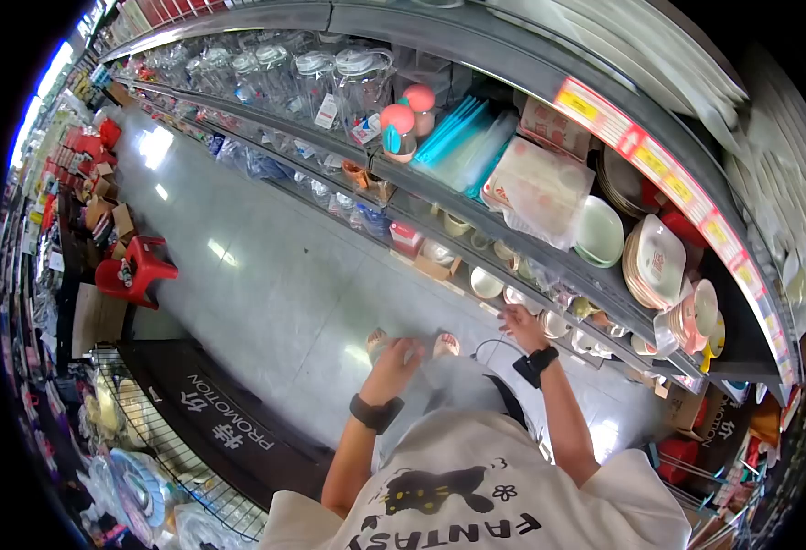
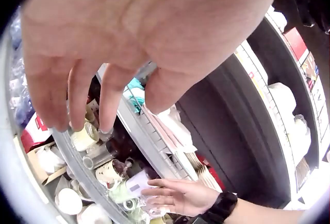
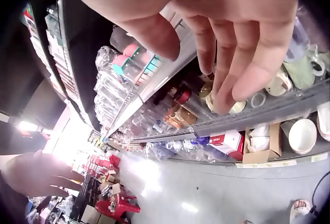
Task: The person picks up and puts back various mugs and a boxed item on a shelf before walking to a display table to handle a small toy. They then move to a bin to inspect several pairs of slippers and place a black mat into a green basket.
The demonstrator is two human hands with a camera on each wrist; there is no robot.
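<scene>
My left hand hangs over the aisle floor in front of my body, its fingers loosely bent around nothing. Nearer the shelving, my right hand is raised beside the lower shelf edge with its fingers spread and nothing in them. In the left wrist view, a patterned mug and a pale green mug stand on the shelf close to the right hand. White bowls sit on the lowest shelf, below the right hand's fingers in the right wrist view. Stacked square plates and green bowls occupy the shelf above.
Clear plastic jugs, pink-lidded bottles and a wrapped pack line the upper shelf. Behind on the left are a red stool and a wire basket bin with a dark promotion panel. Grey floor runs along the aisle.
</scene>
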